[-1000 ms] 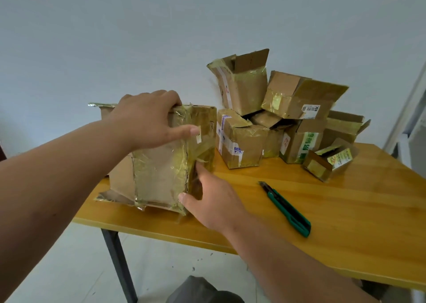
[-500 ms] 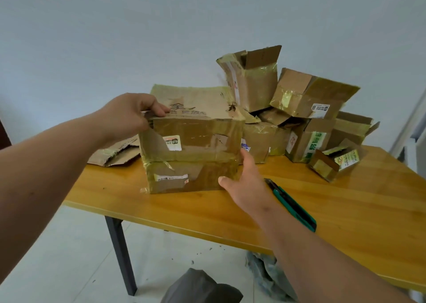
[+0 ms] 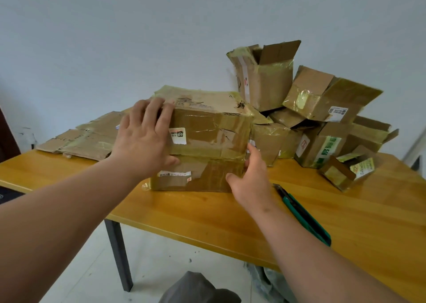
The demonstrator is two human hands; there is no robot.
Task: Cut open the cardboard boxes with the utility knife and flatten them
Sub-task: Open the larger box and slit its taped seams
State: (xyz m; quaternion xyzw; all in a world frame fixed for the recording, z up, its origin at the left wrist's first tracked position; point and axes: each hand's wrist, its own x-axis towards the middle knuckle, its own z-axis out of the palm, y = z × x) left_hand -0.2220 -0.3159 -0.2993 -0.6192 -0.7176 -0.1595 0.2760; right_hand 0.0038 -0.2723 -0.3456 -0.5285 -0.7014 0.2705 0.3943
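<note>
A taped brown cardboard box [image 3: 207, 141] lies on its side on the wooden table [image 3: 345, 222], its labelled face toward me. My left hand [image 3: 145, 139] lies flat against the box's left front, fingers straight and spread over the top edge. My right hand [image 3: 249, 178] touches the box's lower right corner with fingers and thumb loosely around it. The green utility knife [image 3: 306, 217] lies on the table just right of my right wrist, partly hidden by my forearm.
Flattened cardboard [image 3: 85, 139] lies at the table's back left. A pile of several taped boxes [image 3: 318, 109] stands at the back right against the wall. A small box [image 3: 345, 171] sits in front of the pile. The table's front edge runs below my arms.
The box was turned from standing upright to lying on its side. My left hand moved from gripping its top left edge to lying flat on the front. The flattened cardboard came into view.
</note>
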